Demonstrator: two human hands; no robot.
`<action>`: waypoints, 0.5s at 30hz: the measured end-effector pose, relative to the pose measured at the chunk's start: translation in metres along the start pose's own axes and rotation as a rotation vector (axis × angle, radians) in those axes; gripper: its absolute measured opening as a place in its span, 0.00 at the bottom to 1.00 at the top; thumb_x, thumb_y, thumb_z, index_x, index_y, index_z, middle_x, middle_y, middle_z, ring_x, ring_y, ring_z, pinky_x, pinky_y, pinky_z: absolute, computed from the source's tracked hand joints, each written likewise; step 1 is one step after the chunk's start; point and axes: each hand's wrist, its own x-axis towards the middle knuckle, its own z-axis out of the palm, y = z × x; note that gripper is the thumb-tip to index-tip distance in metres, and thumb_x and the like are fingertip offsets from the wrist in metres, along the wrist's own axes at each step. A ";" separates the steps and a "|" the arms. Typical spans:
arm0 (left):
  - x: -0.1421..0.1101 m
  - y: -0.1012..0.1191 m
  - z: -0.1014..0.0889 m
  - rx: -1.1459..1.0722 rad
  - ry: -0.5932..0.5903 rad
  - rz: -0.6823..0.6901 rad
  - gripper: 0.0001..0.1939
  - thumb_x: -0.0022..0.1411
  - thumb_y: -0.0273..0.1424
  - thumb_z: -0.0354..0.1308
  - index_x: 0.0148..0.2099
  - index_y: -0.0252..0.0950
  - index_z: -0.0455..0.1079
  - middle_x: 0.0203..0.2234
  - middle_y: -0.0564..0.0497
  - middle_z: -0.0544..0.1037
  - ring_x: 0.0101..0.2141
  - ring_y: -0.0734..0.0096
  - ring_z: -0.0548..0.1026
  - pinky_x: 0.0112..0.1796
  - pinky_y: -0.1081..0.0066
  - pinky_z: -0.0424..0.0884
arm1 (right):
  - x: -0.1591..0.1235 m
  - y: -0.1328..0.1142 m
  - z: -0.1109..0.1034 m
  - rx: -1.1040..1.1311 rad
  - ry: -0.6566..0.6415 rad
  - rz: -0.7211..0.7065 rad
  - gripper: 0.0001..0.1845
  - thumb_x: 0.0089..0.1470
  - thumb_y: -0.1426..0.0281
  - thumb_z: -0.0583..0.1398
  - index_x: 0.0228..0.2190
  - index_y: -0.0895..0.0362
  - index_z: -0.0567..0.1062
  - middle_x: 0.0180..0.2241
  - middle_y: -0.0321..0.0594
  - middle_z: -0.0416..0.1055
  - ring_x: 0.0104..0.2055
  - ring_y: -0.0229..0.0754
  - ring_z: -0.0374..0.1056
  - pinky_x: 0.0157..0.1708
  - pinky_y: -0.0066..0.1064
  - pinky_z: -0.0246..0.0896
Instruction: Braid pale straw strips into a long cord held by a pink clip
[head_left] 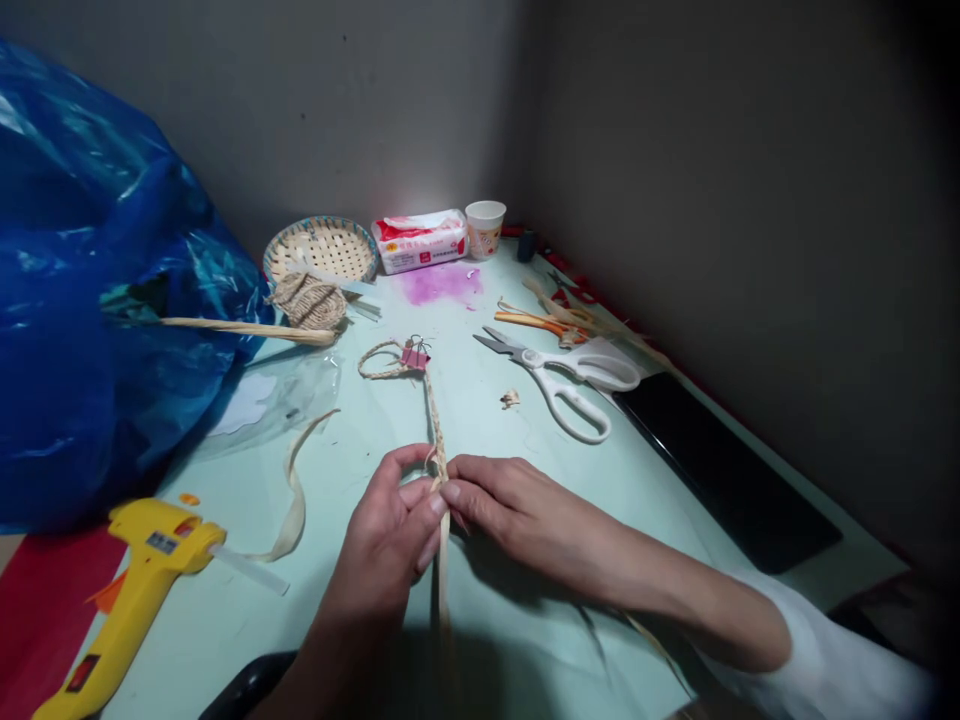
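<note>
A thin braid of pale straw-like strips (434,408) runs from the middle of the table toward me. My left hand (397,525) pinches its near end between thumb and fingers. From the other side my right hand (491,500) grips the same spot, its thumb and forefinger meeting the left thumb. Loose strips hang down below both hands toward the table's near edge. At the far end the braid forms a loop (381,362), held by a pink binder clip (415,357).
White-handled scissors (566,380) and a black phone-like slab (727,470) lie to the right. A yellow glue gun (142,580) and blue plastic bag (112,300) are left. Behind stand a woven basket (330,245), twine ball (309,300), tissue pack (424,242) and paper cup (484,230).
</note>
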 end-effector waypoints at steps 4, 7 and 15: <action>0.003 -0.002 0.000 0.047 0.021 0.014 0.24 0.51 0.36 0.65 0.48 0.38 0.61 0.18 0.59 0.72 0.14 0.83 0.57 0.19 0.78 0.50 | -0.003 -0.003 -0.003 -0.033 0.017 -0.028 0.18 0.65 0.66 0.48 0.27 0.57 0.71 0.26 0.33 0.70 0.29 0.34 0.63 0.33 0.26 0.54; 0.003 -0.004 0.003 0.133 0.095 0.022 0.24 0.51 0.36 0.63 0.49 0.39 0.60 0.17 0.58 0.72 0.16 0.78 0.62 0.20 0.76 0.54 | -0.002 -0.001 -0.003 0.002 0.025 -0.021 0.17 0.64 0.67 0.50 0.27 0.57 0.72 0.25 0.32 0.70 0.27 0.33 0.62 0.31 0.26 0.54; -0.011 0.002 0.017 0.642 0.381 0.187 0.16 0.57 0.33 0.59 0.49 0.45 0.68 0.24 0.56 0.79 0.22 0.66 0.73 0.29 0.72 0.63 | 0.001 0.004 0.003 0.197 0.092 0.045 0.18 0.61 0.65 0.53 0.25 0.59 0.75 0.23 0.34 0.67 0.26 0.34 0.58 0.28 0.26 0.51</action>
